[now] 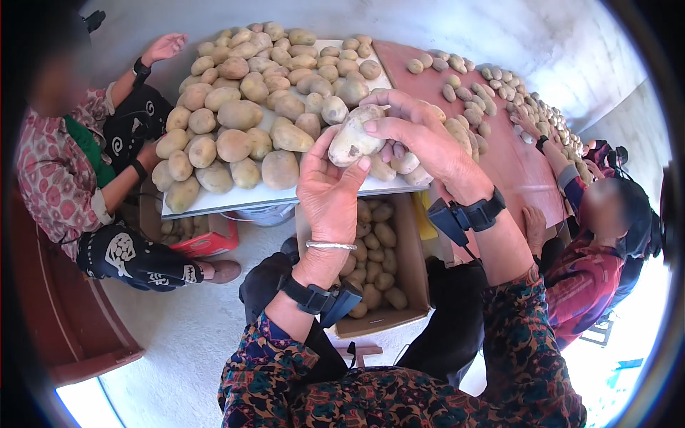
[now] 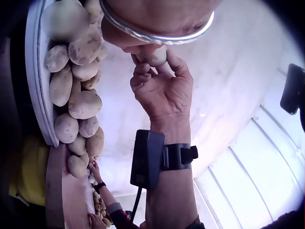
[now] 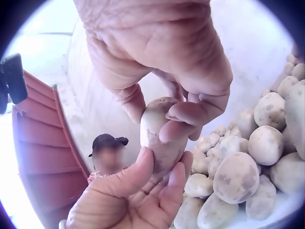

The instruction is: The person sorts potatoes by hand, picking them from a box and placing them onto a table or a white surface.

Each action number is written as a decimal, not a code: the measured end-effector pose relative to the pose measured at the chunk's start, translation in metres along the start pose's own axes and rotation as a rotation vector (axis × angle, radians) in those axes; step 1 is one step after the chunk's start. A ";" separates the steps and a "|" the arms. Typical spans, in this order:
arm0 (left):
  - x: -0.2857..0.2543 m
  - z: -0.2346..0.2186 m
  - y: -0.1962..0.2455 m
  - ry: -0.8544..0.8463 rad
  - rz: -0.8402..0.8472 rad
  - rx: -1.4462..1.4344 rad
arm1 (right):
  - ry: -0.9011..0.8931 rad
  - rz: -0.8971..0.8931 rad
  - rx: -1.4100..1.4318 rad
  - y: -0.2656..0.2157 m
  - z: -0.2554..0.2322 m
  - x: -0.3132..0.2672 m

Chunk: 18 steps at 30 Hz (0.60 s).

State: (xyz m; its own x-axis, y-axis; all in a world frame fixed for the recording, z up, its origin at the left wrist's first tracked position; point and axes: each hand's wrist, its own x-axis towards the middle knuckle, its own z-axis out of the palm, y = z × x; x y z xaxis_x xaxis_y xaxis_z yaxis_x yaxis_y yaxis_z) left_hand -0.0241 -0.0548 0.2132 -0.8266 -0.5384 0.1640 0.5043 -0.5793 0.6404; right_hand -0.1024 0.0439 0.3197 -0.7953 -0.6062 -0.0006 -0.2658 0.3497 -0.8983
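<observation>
One pale, oblong potato (image 1: 354, 137) with brownish patches is held up between both hands, in front of the potato pile. My left hand (image 1: 327, 189) grips its lower end, thumb on one side and fingers on the other. From the right, my right hand (image 1: 433, 148) pinches the upper end with thumb and fingers. The right wrist view shows the same potato (image 3: 159, 126) upright, the right hand (image 3: 157, 47) above it and the left hand (image 3: 128, 200) below. In the left wrist view the potato (image 2: 155, 57) is mostly hidden by the left hand.
Many potatoes (image 1: 235, 145) lie heaped on a white board (image 1: 371, 187); smaller ones lie on the reddish tabletop (image 1: 521, 182). Below stands a cardboard box (image 1: 421, 274) of potatoes. One person (image 1: 68, 171) sits at the left, another (image 1: 592, 278) at the right.
</observation>
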 end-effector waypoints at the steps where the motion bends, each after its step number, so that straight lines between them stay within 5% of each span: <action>1: 0.000 0.000 -0.001 0.002 0.004 0.001 | -0.003 -0.003 0.000 0.000 0.001 0.003; 3: 0.003 -0.002 -0.003 0.180 -0.189 -0.069 | 0.059 0.000 -0.029 0.000 0.005 0.013; 7: 0.004 -0.013 0.000 0.229 -0.300 -0.020 | 0.183 -0.017 -0.071 0.011 0.017 0.044; 9: 0.004 -0.015 0.000 0.331 -0.383 -0.070 | 0.290 -0.189 -0.361 0.016 0.025 0.058; 18: 0.006 -0.017 0.002 0.386 -0.386 -0.079 | 0.187 -0.230 -0.592 0.022 0.050 0.094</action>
State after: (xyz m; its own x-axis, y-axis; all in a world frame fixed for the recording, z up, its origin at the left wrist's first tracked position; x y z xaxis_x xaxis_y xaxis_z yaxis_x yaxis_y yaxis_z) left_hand -0.0244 -0.0694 0.2027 -0.8110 -0.4542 -0.3687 0.2119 -0.8155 0.5385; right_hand -0.1560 -0.0406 0.2778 -0.7494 -0.5969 0.2865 -0.6524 0.5919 -0.4732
